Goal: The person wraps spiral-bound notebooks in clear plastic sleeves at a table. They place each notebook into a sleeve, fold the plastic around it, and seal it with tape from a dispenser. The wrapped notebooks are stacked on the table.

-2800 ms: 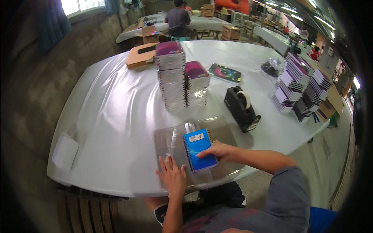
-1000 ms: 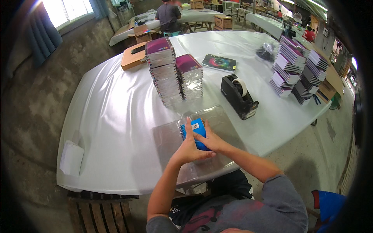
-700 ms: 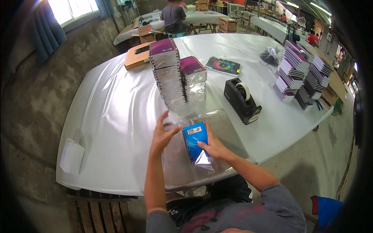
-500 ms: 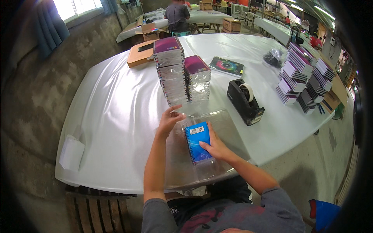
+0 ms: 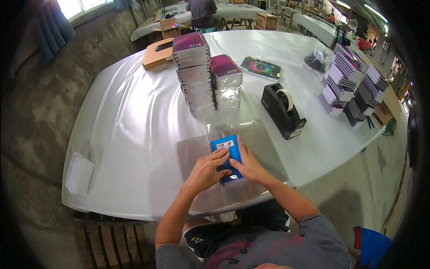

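A small blue spiral notebook (image 5: pixel 230 143) with a white label lies on clear plastic sheeting (image 5: pixel 260 139) near the table's front edge. My right hand (image 5: pixel 249 165) grips its right side, thumb across the cover and fingers along the edge. Over the notebook's left side rests my left hand (image 5: pixel 209 168), its fingers stretched onto the cover and its thumb apart, lower down. Part of the cover is hidden beneath both hands. To the right of the sheeting stands a black tape dispenser (image 5: pixel 280 112) with a roll of clear tape.
Beyond the sheeting rise stacks of wrapped purple notebooks (image 5: pixel 192 76). More notebooks are piled at the right (image 5: pixel 342 85). A dark, colourful booklet (image 5: pixel 261 67), a phone (image 5: pixel 164 46) on a brown box (image 5: pixel 152 58) and a white paper block (image 5: pixel 79 175) lie around. Another person (image 5: pixel 202 13) sits farther back.
My left hand has come down from beyond the notebook onto its cover. The right hand keeps hold of the notebook. The view has tilted slightly.
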`<state>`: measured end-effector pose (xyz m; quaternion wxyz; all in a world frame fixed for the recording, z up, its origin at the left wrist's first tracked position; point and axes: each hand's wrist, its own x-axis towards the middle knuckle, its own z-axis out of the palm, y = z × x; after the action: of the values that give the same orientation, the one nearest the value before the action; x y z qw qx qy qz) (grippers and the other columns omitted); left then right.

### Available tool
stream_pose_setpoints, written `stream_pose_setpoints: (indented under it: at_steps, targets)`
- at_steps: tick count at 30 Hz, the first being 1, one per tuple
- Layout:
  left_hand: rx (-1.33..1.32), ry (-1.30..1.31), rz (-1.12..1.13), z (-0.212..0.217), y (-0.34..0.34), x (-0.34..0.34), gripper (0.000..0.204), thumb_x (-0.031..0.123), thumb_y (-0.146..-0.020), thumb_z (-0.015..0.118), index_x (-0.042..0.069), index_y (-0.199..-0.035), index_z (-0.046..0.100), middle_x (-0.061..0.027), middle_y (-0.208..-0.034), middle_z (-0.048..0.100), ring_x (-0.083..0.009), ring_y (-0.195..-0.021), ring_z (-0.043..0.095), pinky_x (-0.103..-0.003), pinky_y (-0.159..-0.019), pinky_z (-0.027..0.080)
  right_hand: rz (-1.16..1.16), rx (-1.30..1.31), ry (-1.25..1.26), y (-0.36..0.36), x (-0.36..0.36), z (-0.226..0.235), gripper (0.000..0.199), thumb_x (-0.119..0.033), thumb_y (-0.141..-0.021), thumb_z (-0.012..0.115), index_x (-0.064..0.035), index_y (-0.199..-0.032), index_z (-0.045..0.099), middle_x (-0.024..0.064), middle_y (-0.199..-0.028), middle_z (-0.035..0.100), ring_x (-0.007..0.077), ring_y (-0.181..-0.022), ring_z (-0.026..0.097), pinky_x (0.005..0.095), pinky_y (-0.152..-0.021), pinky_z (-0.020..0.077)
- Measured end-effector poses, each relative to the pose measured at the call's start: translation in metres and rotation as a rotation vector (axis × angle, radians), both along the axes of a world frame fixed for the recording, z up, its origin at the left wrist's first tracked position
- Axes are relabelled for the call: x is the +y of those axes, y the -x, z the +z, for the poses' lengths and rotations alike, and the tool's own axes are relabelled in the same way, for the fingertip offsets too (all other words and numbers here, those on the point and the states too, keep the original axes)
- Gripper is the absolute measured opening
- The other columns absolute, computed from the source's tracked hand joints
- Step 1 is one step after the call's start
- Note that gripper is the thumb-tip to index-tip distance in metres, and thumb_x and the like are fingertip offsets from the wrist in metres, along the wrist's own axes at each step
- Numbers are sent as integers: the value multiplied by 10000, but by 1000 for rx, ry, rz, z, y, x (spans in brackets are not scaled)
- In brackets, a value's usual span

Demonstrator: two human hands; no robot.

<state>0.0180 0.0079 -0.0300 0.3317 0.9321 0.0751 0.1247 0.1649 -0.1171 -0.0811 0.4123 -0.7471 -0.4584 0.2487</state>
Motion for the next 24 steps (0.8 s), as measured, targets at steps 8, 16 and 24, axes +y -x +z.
stream_pose_setpoints:
  at_steps: [8,16,24]
  targets:
    - [130,9,-14,-13,2,4,667,367,-851,634,118,-1414,376,-37,-1511,285,-229,-1394,252,-403,-1093,293,116,-286,-380,34,-29,113,712,-317,-904,551,-109,-1486,196,235,-1505,156,390,-1374,206,473,-1103,189]
    - [135,22,2,-6,0,-1,653,324,-842,652,79,-1393,401,-58,-1488,324,-254,-1387,267,-362,-1106,282,603,575,-1515,111,-40,220,516,-487,-915,414,-120,-1268,500,353,-1379,243,266,-842,409,329,-718,352]
    - [135,43,9,-6,0,0,664,346,-834,656,89,-1393,406,-47,-1484,333,-244,-1389,264,-363,-1110,276,664,431,-1883,112,-17,214,629,-616,-928,322,-134,-1154,658,442,-1384,186,284,-667,575,311,-564,498]
